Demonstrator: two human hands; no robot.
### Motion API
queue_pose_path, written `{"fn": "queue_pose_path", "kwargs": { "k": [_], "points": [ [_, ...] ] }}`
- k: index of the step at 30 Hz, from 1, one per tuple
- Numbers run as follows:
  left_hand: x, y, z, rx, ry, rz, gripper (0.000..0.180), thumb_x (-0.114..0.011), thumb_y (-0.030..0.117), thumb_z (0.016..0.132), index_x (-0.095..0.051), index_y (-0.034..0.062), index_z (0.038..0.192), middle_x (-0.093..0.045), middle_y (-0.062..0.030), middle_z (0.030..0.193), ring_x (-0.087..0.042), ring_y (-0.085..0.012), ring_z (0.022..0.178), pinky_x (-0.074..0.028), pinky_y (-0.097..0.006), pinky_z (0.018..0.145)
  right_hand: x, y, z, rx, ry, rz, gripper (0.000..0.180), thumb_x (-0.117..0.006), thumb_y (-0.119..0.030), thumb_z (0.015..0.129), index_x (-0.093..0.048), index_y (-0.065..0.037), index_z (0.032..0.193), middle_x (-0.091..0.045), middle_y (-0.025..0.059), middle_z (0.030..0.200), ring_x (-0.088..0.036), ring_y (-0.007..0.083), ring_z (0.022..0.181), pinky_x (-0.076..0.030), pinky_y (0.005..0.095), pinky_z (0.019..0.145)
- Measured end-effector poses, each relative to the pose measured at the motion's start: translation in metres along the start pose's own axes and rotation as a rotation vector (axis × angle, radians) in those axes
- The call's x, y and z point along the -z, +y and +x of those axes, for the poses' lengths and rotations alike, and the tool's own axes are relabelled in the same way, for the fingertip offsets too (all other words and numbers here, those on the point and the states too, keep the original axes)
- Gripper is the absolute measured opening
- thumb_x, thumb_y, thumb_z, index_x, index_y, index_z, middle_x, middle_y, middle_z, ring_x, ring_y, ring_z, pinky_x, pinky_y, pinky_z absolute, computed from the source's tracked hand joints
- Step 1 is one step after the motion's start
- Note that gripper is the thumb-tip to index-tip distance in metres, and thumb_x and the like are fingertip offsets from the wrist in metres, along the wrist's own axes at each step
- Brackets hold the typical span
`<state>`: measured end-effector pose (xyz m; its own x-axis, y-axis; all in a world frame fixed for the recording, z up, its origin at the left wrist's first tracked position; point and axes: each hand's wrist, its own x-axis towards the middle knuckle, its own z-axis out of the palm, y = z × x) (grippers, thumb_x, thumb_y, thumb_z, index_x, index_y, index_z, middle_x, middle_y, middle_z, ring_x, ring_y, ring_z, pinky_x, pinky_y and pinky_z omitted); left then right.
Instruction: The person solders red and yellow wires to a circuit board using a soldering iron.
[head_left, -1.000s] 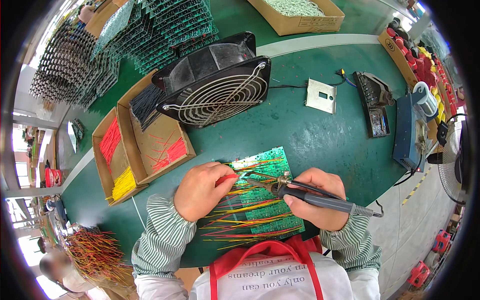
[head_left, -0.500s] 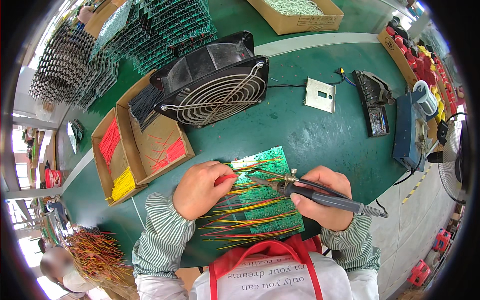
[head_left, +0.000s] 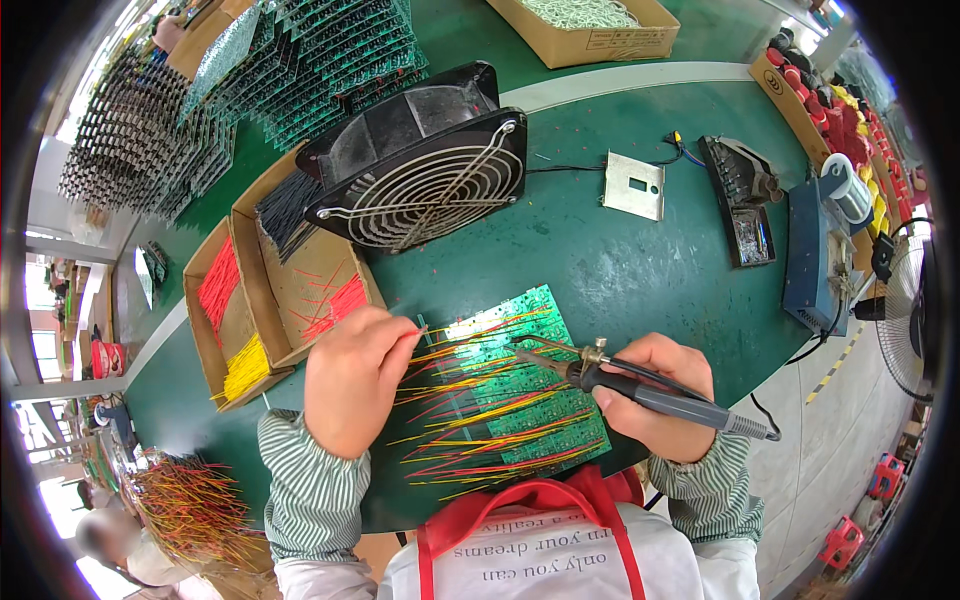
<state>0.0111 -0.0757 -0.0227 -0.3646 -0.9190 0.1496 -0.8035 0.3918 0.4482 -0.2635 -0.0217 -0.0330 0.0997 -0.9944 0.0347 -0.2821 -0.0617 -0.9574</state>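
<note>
My right hand (head_left: 655, 395) grips a soldering iron (head_left: 650, 398) with a dark handle and a thin feed tube clamped along it. Its tip hangs over a green circuit board panel (head_left: 545, 400) lying on the bench. Rows of red and yellow wires (head_left: 490, 405) stick out leftward from the panel. Left of the panel, my left hand (head_left: 350, 385) is closed in a pinch. A bit of red shows at its fingertips, seemingly the ends of red wires; the rest is hidden in the fingers.
A cardboard box (head_left: 375, 285) of cut red, yellow and black wires stands at left, beside a black fan (head_left: 420, 170). Stacked circuit boards (head_left: 340, 60) lie behind. At right are a metal plate (head_left: 634, 187), a soldering iron stand (head_left: 745, 215) and a blue unit (head_left: 815, 255) with a solder spool.
My left hand has drawn back left and slightly up from the panel, with less red showing at its fingers. My right hand and the soldering iron have shifted slightly right.
</note>
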Motion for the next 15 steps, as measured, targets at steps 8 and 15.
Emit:
{"fn": "queue_pose_path", "kwargs": {
  "k": [8,15],
  "points": [
    [-0.030,0.013,0.010,-0.035,-0.200,-0.149,0.010,-0.067,0.010,0.080,-0.064,0.0011,0.081,-0.060,-0.0106,0.074,-0.059,-0.0264,0.064,-0.046,-0.035,0.058,0.000,-0.002,0.003,0.005,-0.005,-0.022,0.018,-0.073,-0.008,0.071,-0.060,-0.002,0.082,-0.064,0.0035,0.066,-0.060,0.0083,0.057,-0.047,0.0233,0.054],
    [-0.032,0.013,0.016,-0.006,-0.305,-0.184,0.013,-0.061,0.015,0.084,-0.063,0.0020,0.081,-0.059,-0.0118,0.077,-0.059,-0.0311,0.073,-0.046,-0.041,0.065,-0.001,0.002,0.005,0.001,-0.002,0.013,0.018,-0.073,-0.008,0.070,-0.060,-0.003,0.082,-0.065,0.0040,0.066,-0.061,0.0088,0.057,-0.048,0.0235,0.054]
  ]
}}
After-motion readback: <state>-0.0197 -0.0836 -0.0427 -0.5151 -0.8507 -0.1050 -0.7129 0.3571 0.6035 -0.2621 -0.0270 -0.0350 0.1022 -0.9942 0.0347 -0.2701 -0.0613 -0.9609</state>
